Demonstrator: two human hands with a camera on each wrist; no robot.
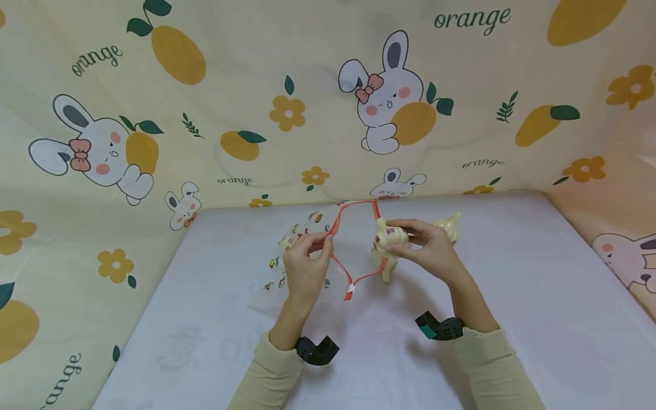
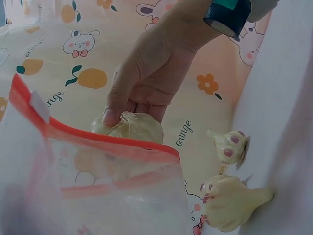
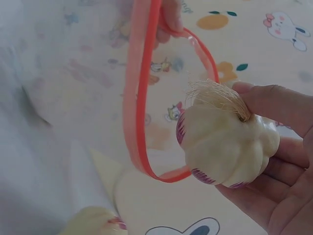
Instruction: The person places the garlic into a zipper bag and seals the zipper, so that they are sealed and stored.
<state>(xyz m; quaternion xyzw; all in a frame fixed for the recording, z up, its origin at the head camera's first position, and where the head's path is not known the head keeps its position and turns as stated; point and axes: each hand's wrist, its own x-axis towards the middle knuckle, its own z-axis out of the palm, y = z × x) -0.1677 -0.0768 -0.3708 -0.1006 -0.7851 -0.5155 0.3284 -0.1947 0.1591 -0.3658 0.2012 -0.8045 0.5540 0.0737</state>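
Observation:
A clear zip bag [image 1: 279, 285] with small cartoon prints has its red zip edge [image 1: 350, 213] spread into a loop. My left hand [image 1: 307, 267] pinches the left side of that edge between thumb and fingers. A cream garlic bulb [image 3: 227, 142] with purple patches and dry roots is held in my right hand [image 1: 427, 250], at the right side of the bag's mouth. Another garlic bulb [image 1: 288, 242] shows through the film beside my left hand. Two more lie on the table: one bulb [image 1: 386, 270] below my right hand and one bulb [image 1: 450, 226] behind it.
The table [image 1: 205, 330] has a white cover. A patterned cloth [image 1: 318, 102] with rabbits and oranges hangs behind it and along the sides. A white slider [image 1: 351, 288] sits at the near end of the zip.

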